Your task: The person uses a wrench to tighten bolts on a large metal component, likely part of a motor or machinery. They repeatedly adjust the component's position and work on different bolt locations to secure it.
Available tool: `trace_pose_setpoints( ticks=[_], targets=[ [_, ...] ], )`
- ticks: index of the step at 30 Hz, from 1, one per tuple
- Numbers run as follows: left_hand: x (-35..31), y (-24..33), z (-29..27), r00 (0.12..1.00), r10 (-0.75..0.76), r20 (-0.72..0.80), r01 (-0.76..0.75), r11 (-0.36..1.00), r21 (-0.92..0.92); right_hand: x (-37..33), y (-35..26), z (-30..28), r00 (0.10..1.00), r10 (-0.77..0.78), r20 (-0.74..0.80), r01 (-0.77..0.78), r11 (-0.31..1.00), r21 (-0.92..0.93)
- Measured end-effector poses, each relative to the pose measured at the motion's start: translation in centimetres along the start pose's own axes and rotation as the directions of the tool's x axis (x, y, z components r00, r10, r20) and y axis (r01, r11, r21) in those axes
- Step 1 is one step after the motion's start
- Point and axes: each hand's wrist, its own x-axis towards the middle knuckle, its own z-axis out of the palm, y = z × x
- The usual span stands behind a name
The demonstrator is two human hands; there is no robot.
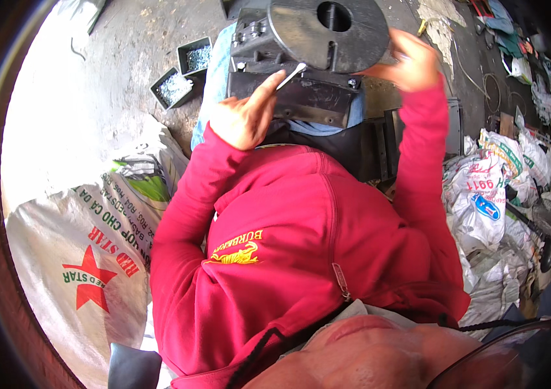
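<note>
Top centre, our left hand (244, 120) grips a wrench (291, 76) over a black housing (372, 39); our blurred right hand (416, 65) is at its right side. We see boxes (182, 59) upper left, sacks (74, 220) lower left and right.

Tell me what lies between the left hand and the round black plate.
A slim silver tool lies between the left hand and the round black plate, with the black housing behind it, as the head view shows.

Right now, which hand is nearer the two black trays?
Left. The left hand is just to the right of the black trays; the right hand is farther right, by the round plate.
</note>
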Motion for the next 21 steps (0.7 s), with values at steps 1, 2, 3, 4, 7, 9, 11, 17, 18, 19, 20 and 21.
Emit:
trace_pose_setpoints(
  ticks=[1,2,3,4,7,9,11,17,18,19,20,21],
  targets=[
    [0.0,0.0,0.2,0.997,0.016,-0.072,-0.02,0.998,-0.056,0.6,1.8,1.6,0.993,-0.098,0.061,0.103,0.992,-0.076],
    [-0.4,-0.1,0.3,0.99,0.005,-0.141,-0.018,0.996,-0.093,1.0,2.4,2.9,0.97,-0.202,0.138,0.219,0.969,-0.117],
    [-0.6,-0.4,0.6,0.98,0.04,-0.197,-0.061,0.993,-0.101,0.6,2.8,3.4,0.979,-0.153,0.138,0.169,0.979,-0.113],
    [-0.5,-0.5,0.8,0.977,0.026,-0.213,-0.048,0.994,-0.099,0.2,2.9,3.8,0.985,-0.102,0.139,0.118,0.987,-0.11],
    [-0.5,0.2,0.9,0.987,-0.004,-0.163,-0.013,0.995,-0.102,-0.6,2.9,4.5,0.992,-0.057,0.108,0.065,0.995,-0.077],
    [0.1,1.1,-0.2,0.999,0.017,-0.028,-0.019,0.997,-0.08,-0.8,3.2,4.6,0.993,-0.054,0.102,0.062,0.996,-0.07],
    [0.5,1.0,-0.4,0.999,0.03,0.024,-0.03,0.999,-0.017,-0.7,3.4,4.7,0.99,-0.041,0.133,0.051,0.996,-0.07],
    [1.4,1.6,-0.2,0.995,0.094,-0.022,-0.092,0.991,0.1,-1.2,3.9,4.5,0.952,-0.241,0.19,0.28,0.935,-0.216],
    [1.1,1.2,0.6,0.997,0.081,-0.009,-0.08,0.989,0.123,-1.0,3.5,4.6,0.968,-0.22,0.117,0.228,0.972,-0.06],
    [0.4,0.4,1.7,0.998,0.069,0.004,-0.069,0.987,0.147,-0.6,2.6,4.8,0.981,-0.188,0.045,0.182,0.978,0.101],
    [0.6,-0.2,2.4,0.998,0.069,0.009,-0.069,0.983,0.168,-0.1,2.2,4.7,0.989,-0.147,-0.03,0.15,0.957,0.25],
    [0.8,0.4,1.6,0.999,0.04,0.036,-0.045,0.985,0.167,-0.5,1.8,4.3,0.996,-0.005,0.084,-0.022,0.95,0.312]
  ],
)
